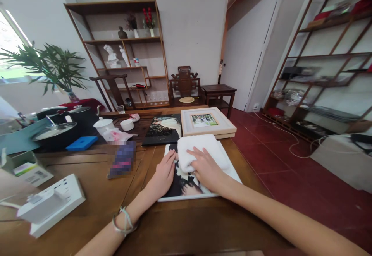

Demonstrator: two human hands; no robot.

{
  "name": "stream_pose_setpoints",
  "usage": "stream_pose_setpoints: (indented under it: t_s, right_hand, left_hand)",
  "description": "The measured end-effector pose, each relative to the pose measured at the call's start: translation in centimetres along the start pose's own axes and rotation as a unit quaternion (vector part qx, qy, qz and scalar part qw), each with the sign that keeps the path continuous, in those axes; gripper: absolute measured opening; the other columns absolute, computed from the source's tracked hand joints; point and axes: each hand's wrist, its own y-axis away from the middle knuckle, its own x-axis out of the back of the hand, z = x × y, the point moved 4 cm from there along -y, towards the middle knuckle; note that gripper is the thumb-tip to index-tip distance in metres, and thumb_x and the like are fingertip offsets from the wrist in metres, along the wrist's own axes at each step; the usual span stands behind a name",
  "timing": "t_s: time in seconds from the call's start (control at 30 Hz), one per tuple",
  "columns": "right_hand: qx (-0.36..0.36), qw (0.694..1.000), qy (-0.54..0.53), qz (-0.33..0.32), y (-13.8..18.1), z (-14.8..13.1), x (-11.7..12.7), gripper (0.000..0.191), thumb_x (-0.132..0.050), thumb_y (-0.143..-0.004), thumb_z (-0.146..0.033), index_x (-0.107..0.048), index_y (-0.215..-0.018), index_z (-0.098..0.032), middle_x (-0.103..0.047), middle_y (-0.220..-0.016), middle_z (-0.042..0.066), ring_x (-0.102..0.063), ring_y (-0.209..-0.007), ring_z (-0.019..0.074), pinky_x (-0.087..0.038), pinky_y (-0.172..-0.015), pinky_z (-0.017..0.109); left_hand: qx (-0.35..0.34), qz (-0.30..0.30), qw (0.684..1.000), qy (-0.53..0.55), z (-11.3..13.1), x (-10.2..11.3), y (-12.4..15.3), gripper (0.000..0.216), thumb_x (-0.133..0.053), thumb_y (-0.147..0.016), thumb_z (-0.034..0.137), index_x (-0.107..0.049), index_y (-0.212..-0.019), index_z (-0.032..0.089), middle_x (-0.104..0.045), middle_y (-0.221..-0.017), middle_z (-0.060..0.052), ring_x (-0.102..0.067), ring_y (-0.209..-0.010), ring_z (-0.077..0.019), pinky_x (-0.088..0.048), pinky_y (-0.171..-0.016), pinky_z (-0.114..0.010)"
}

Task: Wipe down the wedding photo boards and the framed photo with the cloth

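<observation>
A photo panel [171,188] with a dark and white print lies flat on the wooden table [186,225] in front of me. My left hand [164,172] rests along its left edge, fingers stretched out and lying flat. On the panel's right part sits a folded white towel [205,147]. My right hand [207,167] is on this towel, its thumb and fingers gripping the near side. Towel and hands hide much of the print.
Behind the panel lie a dark photo panel [162,130] and a white framed picture [226,124]. A power strip [59,200], blue sponge-like block [81,143], pan [55,132] and white teapot [103,125] stand left. Red floor tiles [261,151] lie beyond the table's right edge.
</observation>
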Motion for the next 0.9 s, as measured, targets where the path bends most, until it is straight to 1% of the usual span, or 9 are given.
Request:
stream_pose_setpoints:
  t_s: [0.1,0.23,0.33,0.4,0.5,0.63,0.7,0.8,0.9]
  right_hand:
    - [0.030,0.999,0.012,-0.001,2.9,-1.7,-0.4,0.026,-0.048,-0.073,-0.004,-0.070,-0.086,-0.012,-0.042,-0.136,0.014,-0.029,-0.128,0.0353,-0.021,-0.103,0.055]
    - [0.077,0.997,0.024,0.006,7.3,-4.2,-0.9,0.024,-0.048,-0.075,-0.006,-0.070,-0.071,-0.015,-0.039,-0.138,0.011,-0.027,-0.128,0.0386,-0.022,-0.102,0.060]
    - [0.097,0.995,0.007,-0.020,8.5,-5.0,-0.7,0.023,-0.049,-0.073,-0.007,-0.069,-0.066,-0.015,-0.037,-0.139,0.011,-0.027,-0.127,0.0396,-0.024,-0.101,0.060]
    - [0.077,0.996,-0.009,-0.031,7.7,-4.5,-0.2,0.025,-0.047,-0.072,-0.005,-0.070,-0.076,-0.014,-0.039,-0.138,0.011,-0.027,-0.129,0.0356,-0.023,-0.103,0.056]
    - [0.031,0.999,-0.024,-0.028,4.9,-2.5,0.5,0.033,-0.045,-0.071,-0.002,-0.069,-0.090,-0.014,-0.042,-0.136,0.012,-0.030,-0.128,0.0311,-0.025,-0.103,0.051]
    - [0.002,1.000,0.014,-0.017,0.5,-0.2,0.5,0.033,-0.046,-0.072,-0.003,-0.067,-0.096,-0.012,-0.042,-0.135,0.016,-0.032,-0.126,0.0336,-0.027,-0.099,0.055]
    - [0.002,1.000,0.028,-0.012,-0.6,0.2,0.3,0.032,-0.047,-0.073,-0.002,-0.066,-0.097,-0.011,-0.042,-0.134,0.017,-0.031,-0.126,0.0352,-0.026,-0.099,0.056]
    - [0.019,0.999,0.038,-0.015,-0.4,-0.6,-0.1,0.029,-0.046,-0.076,-0.002,-0.067,-0.094,-0.010,-0.042,-0.135,0.018,-0.029,-0.127,0.0374,-0.024,-0.100,0.058]
    - [0.069,0.996,0.050,-0.022,1.5,-2.6,-0.4,0.023,-0.048,-0.080,-0.008,-0.069,-0.090,-0.012,-0.040,-0.136,0.018,-0.027,-0.128,0.0389,-0.022,-0.100,0.059]
  left_hand:
    - [0.003,-0.004,1.000,0.000,0.0,-0.1,0.0,0.041,-0.028,-0.090,0.020,-0.043,-0.127,0.013,-0.041,-0.137,-0.017,-0.036,-0.129,-0.0226,-0.032,-0.104,-0.045]
    - [0.015,0.000,1.000,-0.002,-0.1,-0.2,-0.1,0.041,-0.030,-0.089,0.019,-0.045,-0.126,0.012,-0.041,-0.137,-0.016,-0.036,-0.128,-0.0239,-0.031,-0.104,-0.047]
    - [0.014,-0.009,1.000,-0.008,-0.1,-0.2,-0.1,0.042,-0.028,-0.089,0.018,-0.042,-0.128,0.013,-0.040,-0.138,-0.015,-0.035,-0.129,-0.0232,-0.030,-0.104,-0.046]
    - [0.012,-0.012,1.000,-0.012,-0.1,-0.3,-0.1,0.042,-0.028,-0.090,0.019,-0.041,-0.129,0.013,-0.040,-0.138,-0.016,-0.035,-0.129,-0.0231,-0.030,-0.104,-0.046]
    - [-0.004,-0.002,1.000,-0.011,-0.3,-0.4,0.0,0.041,-0.029,-0.090,0.019,-0.042,-0.129,0.015,-0.041,-0.138,-0.015,-0.035,-0.129,-0.0225,-0.032,-0.104,-0.046]
    - [-0.008,0.018,1.000,-0.001,-0.3,-0.3,0.1,0.040,-0.030,-0.090,0.019,-0.044,-0.127,0.016,-0.042,-0.137,-0.014,-0.036,-0.128,-0.0220,-0.032,-0.103,-0.045]
    - [0.004,0.021,1.000,0.011,-0.1,-0.1,0.0,0.039,-0.030,-0.089,0.020,-0.046,-0.125,0.015,-0.043,-0.136,-0.014,-0.037,-0.127,-0.0222,-0.031,-0.104,-0.046]
    - [0.031,0.035,0.998,0.049,0.6,0.8,-0.3,0.040,-0.031,-0.090,0.024,-0.048,-0.123,0.011,-0.044,-0.136,-0.015,-0.038,-0.127,-0.0215,-0.027,-0.106,-0.043]
    - [0.059,0.077,0.990,0.098,1.3,2.1,-0.5,0.041,-0.031,-0.091,0.029,-0.049,-0.123,0.012,-0.049,-0.132,-0.012,-0.042,-0.124,-0.0190,-0.028,-0.106,-0.039]
